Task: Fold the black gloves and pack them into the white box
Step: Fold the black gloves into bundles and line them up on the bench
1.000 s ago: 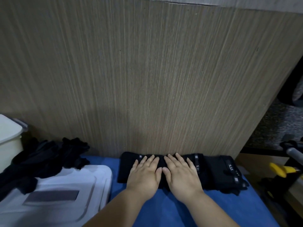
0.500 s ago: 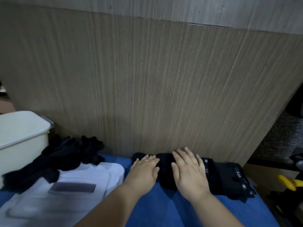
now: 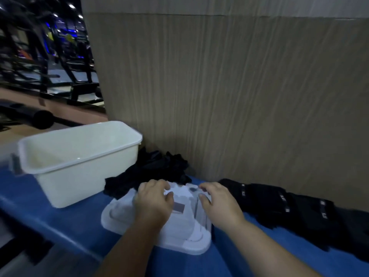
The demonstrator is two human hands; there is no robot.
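Box point(image 3: 79, 180) one, lid point(image 3: 123, 215) one, loose glove heap point(image 3: 157, 168), folded glove row point(image 3: 275, 202)

text | folded gloves point(image 3: 279, 202) | white strap marks point(image 3: 283, 198) | unreadable, blurred

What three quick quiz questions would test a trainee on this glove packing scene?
1. True or false: the lid is fitted on the white box.
2. The loose glove pile lies: A inside the box; B behind the lid, against the wall; C under the lid.
3. Fill in: the folded gloves lie in a row on the lid's ____ side.
Key: 1 false, it lies on the blue table; 2 B; 3 right.
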